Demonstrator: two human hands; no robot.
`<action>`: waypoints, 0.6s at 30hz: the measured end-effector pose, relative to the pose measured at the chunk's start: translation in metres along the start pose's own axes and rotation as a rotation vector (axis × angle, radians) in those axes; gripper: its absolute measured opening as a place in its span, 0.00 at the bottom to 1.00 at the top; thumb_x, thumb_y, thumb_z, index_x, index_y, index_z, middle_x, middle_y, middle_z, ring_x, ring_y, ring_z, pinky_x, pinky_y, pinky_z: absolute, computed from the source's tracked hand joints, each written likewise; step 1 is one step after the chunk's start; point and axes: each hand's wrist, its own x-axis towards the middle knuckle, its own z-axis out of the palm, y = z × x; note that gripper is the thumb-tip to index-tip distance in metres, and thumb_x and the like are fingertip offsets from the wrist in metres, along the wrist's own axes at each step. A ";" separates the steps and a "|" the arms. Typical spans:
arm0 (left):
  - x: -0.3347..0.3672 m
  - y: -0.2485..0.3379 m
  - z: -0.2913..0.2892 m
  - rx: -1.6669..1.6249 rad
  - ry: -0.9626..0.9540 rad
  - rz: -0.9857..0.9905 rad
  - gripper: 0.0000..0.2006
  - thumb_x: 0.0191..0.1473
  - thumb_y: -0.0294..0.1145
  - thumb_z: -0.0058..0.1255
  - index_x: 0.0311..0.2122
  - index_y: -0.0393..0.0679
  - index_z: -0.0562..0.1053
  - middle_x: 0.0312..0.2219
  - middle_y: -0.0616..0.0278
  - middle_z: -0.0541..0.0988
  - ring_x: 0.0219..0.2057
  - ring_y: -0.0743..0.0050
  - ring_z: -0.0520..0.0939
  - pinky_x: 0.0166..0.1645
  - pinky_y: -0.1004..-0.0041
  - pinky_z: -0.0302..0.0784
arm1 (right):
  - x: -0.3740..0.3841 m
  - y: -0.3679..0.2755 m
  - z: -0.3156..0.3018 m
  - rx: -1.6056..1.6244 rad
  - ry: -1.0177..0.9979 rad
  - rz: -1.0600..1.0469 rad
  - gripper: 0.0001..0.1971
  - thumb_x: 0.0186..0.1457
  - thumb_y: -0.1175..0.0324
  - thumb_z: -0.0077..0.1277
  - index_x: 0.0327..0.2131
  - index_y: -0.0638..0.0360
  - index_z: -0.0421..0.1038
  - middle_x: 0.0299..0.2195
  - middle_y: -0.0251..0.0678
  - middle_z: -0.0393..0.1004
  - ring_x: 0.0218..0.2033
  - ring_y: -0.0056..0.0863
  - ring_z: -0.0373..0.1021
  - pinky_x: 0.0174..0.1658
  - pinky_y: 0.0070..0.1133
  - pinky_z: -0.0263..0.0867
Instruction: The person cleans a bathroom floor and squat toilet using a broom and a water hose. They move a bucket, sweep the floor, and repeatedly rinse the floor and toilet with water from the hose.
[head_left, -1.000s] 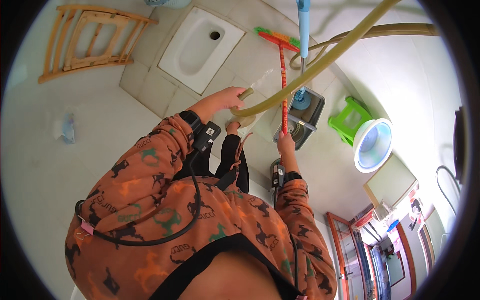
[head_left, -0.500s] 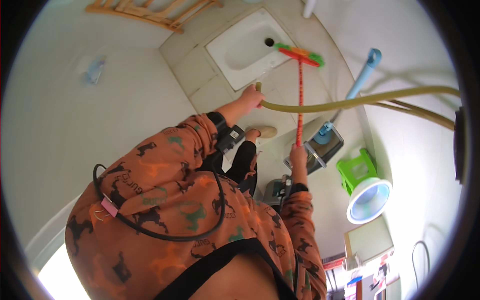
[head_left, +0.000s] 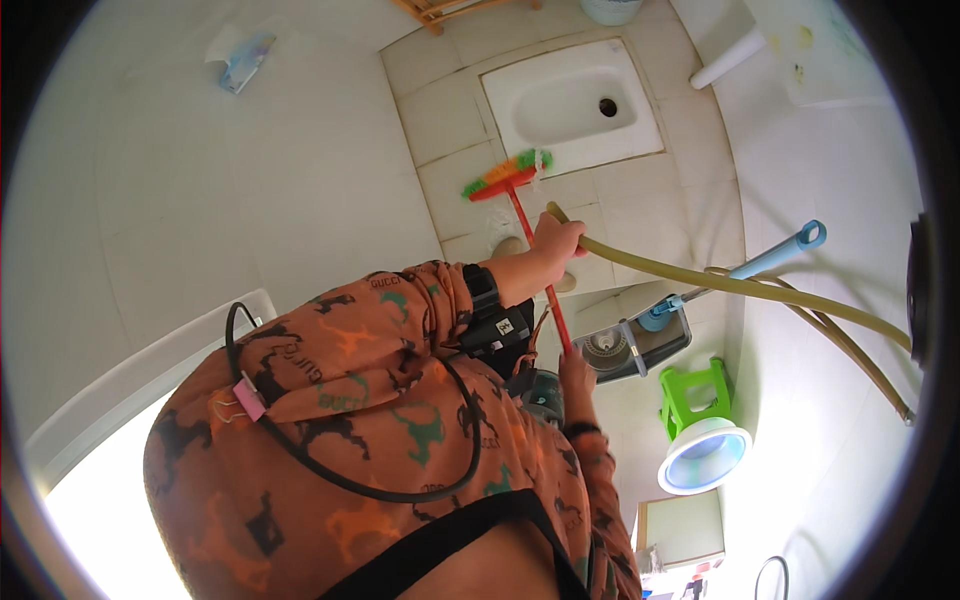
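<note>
The person's left hand (head_left: pixel 557 243) grasps a long olive-yellow flexible hose (head_left: pixel 680 270) near its mouth; the right hand (head_left: pixel 578 370) is closed round the red-handled broom (head_left: pixel 505 186) with green-and-orange bristles, beside the white ceramic squat toilet (head_left: pixel 555 100). Rinsing and brushing seem under way, unfinished: apparent water falls by the bristles; neither tool is put down.

Rust-orange sweatshirt (head_left: pixel 350 455), horse prints (head_left: pixel 422 425); black wristband (head_left: pixel 483 288), black cable (head_left: pixel 405 497), pink clip (head_left: pixel 248 398).
</note>
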 end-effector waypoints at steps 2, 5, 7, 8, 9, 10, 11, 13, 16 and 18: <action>-0.001 0.014 -0.005 -0.043 -0.011 0.033 0.11 0.38 0.25 0.50 0.25 0.34 0.61 0.19 0.57 0.66 0.18 0.70 0.70 0.19 0.74 0.71 | 0.028 -0.031 -0.025 -0.067 0.021 -0.044 0.17 0.49 0.53 0.39 0.32 0.58 0.61 0.26 0.50 0.70 0.31 0.46 0.68 0.34 0.36 0.63; -0.002 0.044 -0.010 -0.037 -0.058 0.114 0.12 0.38 0.25 0.50 0.26 0.35 0.59 0.20 0.57 0.66 0.19 0.70 0.71 0.20 0.74 0.71 | 0.029 -0.068 -0.045 -0.055 -0.006 -0.116 0.18 0.49 0.52 0.38 0.33 0.59 0.60 0.27 0.50 0.70 0.32 0.45 0.67 0.34 0.35 0.63; 0.000 0.064 -0.018 -0.049 -0.085 0.071 0.14 0.37 0.25 0.51 0.27 0.35 0.58 0.21 0.57 0.66 0.20 0.71 0.71 0.20 0.74 0.72 | 0.022 -0.095 -0.048 -0.111 -0.012 -0.186 0.16 0.49 0.54 0.40 0.32 0.58 0.60 0.25 0.46 0.71 0.30 0.41 0.69 0.34 0.33 0.64; 0.001 0.072 -0.026 -0.057 -0.098 0.064 0.14 0.37 0.25 0.51 0.28 0.35 0.58 0.22 0.57 0.66 0.20 0.71 0.71 0.20 0.74 0.72 | 0.023 -0.111 -0.048 -0.137 -0.028 -0.250 0.17 0.48 0.54 0.40 0.32 0.58 0.60 0.26 0.46 0.71 0.30 0.41 0.69 0.34 0.33 0.64; 0.004 0.079 -0.033 -0.068 -0.115 0.063 0.15 0.37 0.25 0.51 0.29 0.35 0.58 0.22 0.57 0.66 0.21 0.71 0.71 0.20 0.74 0.72 | 0.028 -0.128 -0.046 -0.162 -0.045 -0.314 0.17 0.48 0.53 0.40 0.31 0.59 0.60 0.26 0.46 0.71 0.30 0.40 0.69 0.34 0.33 0.64; 0.007 0.085 -0.039 -0.050 -0.110 0.059 0.15 0.37 0.26 0.51 0.29 0.35 0.57 0.23 0.57 0.66 0.21 0.71 0.71 0.21 0.74 0.72 | 0.037 -0.146 -0.044 -0.189 -0.034 -0.309 0.17 0.48 0.53 0.40 0.32 0.58 0.61 0.27 0.45 0.71 0.30 0.39 0.69 0.34 0.32 0.64; 0.010 0.090 -0.044 -0.034 -0.108 0.061 0.16 0.37 0.26 0.51 0.30 0.35 0.57 0.23 0.57 0.66 0.21 0.71 0.71 0.21 0.75 0.72 | 0.050 -0.163 -0.044 -0.238 -0.033 -0.289 0.17 0.48 0.53 0.40 0.32 0.58 0.62 0.27 0.44 0.71 0.31 0.38 0.69 0.34 0.31 0.64; 0.015 0.101 -0.049 0.001 -0.120 0.070 0.17 0.37 0.26 0.51 0.31 0.36 0.57 0.23 0.57 0.66 0.21 0.72 0.71 0.21 0.75 0.72 | 0.075 -0.172 -0.057 -0.269 -0.006 -0.223 0.18 0.48 0.52 0.39 0.33 0.57 0.62 0.30 0.42 0.71 0.32 0.37 0.69 0.34 0.32 0.64; 0.015 0.126 -0.047 0.064 -0.159 0.118 0.18 0.37 0.26 0.50 0.33 0.36 0.56 0.24 0.58 0.66 0.21 0.73 0.71 0.21 0.76 0.71 | 0.092 -0.151 -0.093 -0.279 0.017 -0.094 0.20 0.48 0.51 0.39 0.35 0.57 0.63 0.30 0.42 0.71 0.34 0.37 0.69 0.35 0.32 0.64; 0.011 0.150 -0.045 0.102 -0.187 0.192 0.19 0.37 0.27 0.50 0.35 0.36 0.56 0.24 0.59 0.66 0.22 0.73 0.71 0.21 0.77 0.71 | 0.074 -0.125 -0.121 -0.264 0.008 -0.004 0.21 0.48 0.50 0.37 0.36 0.58 0.63 0.31 0.44 0.71 0.35 0.39 0.68 0.37 0.32 0.64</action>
